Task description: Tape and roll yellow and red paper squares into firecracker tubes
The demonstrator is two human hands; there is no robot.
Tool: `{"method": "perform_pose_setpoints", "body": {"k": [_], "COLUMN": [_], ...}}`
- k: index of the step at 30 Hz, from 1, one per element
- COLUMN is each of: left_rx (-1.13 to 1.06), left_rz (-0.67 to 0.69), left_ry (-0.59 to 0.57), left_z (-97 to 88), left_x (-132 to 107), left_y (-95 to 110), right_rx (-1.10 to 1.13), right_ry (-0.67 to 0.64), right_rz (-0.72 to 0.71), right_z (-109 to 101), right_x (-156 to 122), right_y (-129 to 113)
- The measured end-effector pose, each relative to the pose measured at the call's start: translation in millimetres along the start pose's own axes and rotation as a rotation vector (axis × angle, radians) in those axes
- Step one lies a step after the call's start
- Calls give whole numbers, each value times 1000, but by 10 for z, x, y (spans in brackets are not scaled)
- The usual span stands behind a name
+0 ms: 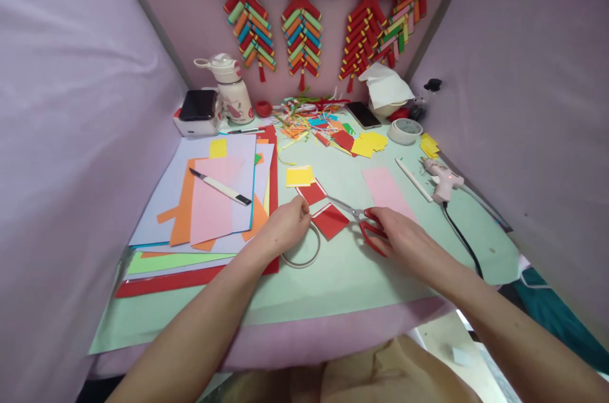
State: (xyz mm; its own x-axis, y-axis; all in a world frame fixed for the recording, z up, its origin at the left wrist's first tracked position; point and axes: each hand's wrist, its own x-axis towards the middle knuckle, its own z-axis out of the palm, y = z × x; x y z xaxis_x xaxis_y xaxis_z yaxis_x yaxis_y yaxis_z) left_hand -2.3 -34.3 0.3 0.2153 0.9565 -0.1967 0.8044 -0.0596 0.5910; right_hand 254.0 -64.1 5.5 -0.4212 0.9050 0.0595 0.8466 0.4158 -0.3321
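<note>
My left hand [289, 223] is closed, its thumb and fingertips pinched beside the red paper pieces. A narrow roll of tape [302, 264] rests against it, the upper part hidden behind the fingers. In my right hand [399, 235] is a pair of scissors [354, 211] with red handles, the blades pointing left over the red pieces. Below the blades lies a red paper square [330, 221] with a white strip on one edge. Another red piece [311, 192] sits just above, partly under small yellow pieces [299, 176] edged with white strips.
Stacked coloured paper [162, 200] with a craft knife [219, 187] covers the left. Paper scraps [304, 120], a phone [363, 115] and a wide tape roll [405, 130] lie at the back. A pink strip [387, 190], white stick [413, 179] and corded glue gun [442, 179] are right.
</note>
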Motion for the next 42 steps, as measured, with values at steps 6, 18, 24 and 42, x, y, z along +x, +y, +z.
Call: {"method": "perform_pose_setpoints", "body": {"k": [6,18,24,42], "left_rx": [-14,-44,-50,-267], "left_rz": [-19,-15,-10,-63], "left_ry": [-22,-28,-30,-32], "left_z": [-8,-3,2,-179], "left_x": [-6,6,1,22], "left_y": [15,14,-25,-55], "right_rx": [-93,-143,-123,67], "right_ry": [46,4,-34,-89], "right_rz": [-123,-204,-212,-71], "right_z": [80,138,160,55], "right_x": [-86,26,85,36], "right_y": [5,-23,-56,1]}}
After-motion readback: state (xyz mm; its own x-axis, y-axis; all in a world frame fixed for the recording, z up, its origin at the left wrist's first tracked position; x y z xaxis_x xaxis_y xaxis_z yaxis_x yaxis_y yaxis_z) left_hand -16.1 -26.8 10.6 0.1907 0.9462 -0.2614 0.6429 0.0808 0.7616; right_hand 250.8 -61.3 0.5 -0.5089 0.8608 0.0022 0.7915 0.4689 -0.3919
